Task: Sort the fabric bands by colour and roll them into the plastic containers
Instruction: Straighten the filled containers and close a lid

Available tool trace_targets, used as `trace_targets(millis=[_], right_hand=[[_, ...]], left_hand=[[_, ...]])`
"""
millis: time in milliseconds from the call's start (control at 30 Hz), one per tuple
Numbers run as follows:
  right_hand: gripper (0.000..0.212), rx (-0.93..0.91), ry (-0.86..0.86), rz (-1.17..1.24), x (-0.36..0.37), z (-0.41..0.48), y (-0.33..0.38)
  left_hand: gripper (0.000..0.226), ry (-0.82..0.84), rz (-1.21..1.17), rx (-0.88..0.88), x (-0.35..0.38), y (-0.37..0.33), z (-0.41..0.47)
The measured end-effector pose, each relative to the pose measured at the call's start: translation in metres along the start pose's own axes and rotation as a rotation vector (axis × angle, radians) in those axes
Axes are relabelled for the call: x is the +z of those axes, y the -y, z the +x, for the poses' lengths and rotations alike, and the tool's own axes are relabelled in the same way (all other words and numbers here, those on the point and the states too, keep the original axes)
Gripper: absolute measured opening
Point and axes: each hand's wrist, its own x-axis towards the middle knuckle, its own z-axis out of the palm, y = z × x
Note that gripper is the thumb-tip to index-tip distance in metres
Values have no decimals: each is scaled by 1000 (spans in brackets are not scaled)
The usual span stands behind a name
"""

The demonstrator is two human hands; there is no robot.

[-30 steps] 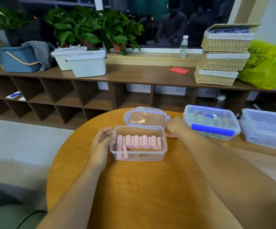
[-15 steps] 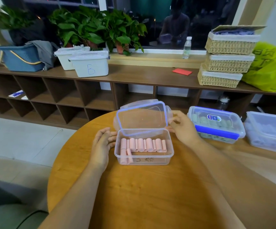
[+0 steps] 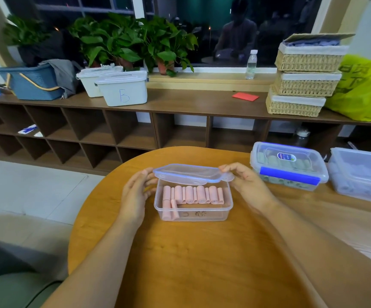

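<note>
**While lid [image 3: 191, 173] sits unclipped: pink lot nearly done**

Item: container [image 3: 193, 214] of pink bands [image 3: 193, 194], worktop [image 3: 191, 263] centre. Right hand [image 3: 244, 185] pinches lid at 3 o'clock; left hand [image 3: 135, 196] rests loose-fingered against container, 9 o'clock. Sealed box [image 3: 289, 172] at 2 o'clock. Remaining, seemingly: clipping lid down.

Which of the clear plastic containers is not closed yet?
The container of pink rolls: its lid is tilted above the rim, not pressed down. The blue-clipped container is latched shut.

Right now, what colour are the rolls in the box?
Pink rolls, clearest in the head view.
</note>
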Motion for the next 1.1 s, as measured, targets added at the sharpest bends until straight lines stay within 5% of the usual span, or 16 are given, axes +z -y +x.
trace_targets(millis=[133,300,533,667,800,1100], right_hand=[[15,20,26,64,-3,1,0],[43,59,24,-27,-5,1,-8],[41,202,-75,67,7,2,12],[33,257,-101,19,19,-5,18],[48,292,-67,0,31,-15,18],[47,305,-103,-13,38,-22,19]], left_hand=[[30,-38,-7,105,-3,-10,-6],[40,-39,57,152,-13,-1,-27],[25,-152,108,-34,0,-3,-21],[39,12,200,-198,9,-10,-5],[36,36,188,-193,18,-11,-11],[15,-106,290,-149,27,-13,-27]])
